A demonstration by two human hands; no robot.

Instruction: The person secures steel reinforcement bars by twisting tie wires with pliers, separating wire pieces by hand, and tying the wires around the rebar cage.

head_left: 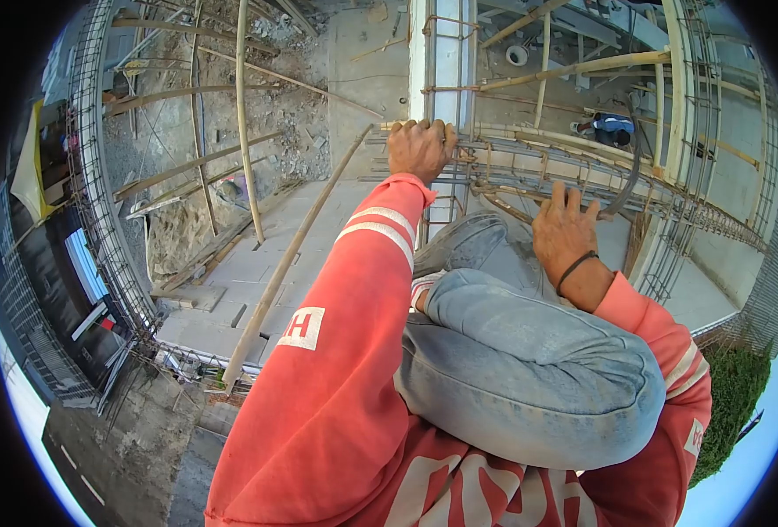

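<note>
My left hand [420, 149] is closed over the edge of the beam cage, where steel bars [494, 167] run out to the right. What lies right under its fingers is hidden. My right hand [567, 230], with a black band at the wrist, has its fingers curled beside my raised knee. A dark curved bar [628, 171] comes out from beside its fingers and arcs upward over the cage. Between the hands, my shoe [464, 239] rests by the column, and my bent knee [538, 351] is in jeans.
A rebar-tied column [443, 61] rises between the hands. Wooden poles [244, 114] lean at left over rubble far below. A long pole [297, 255] slants beside my left arm. At right stands another column [683, 88] with rebar; a person [613, 129] is below it.
</note>
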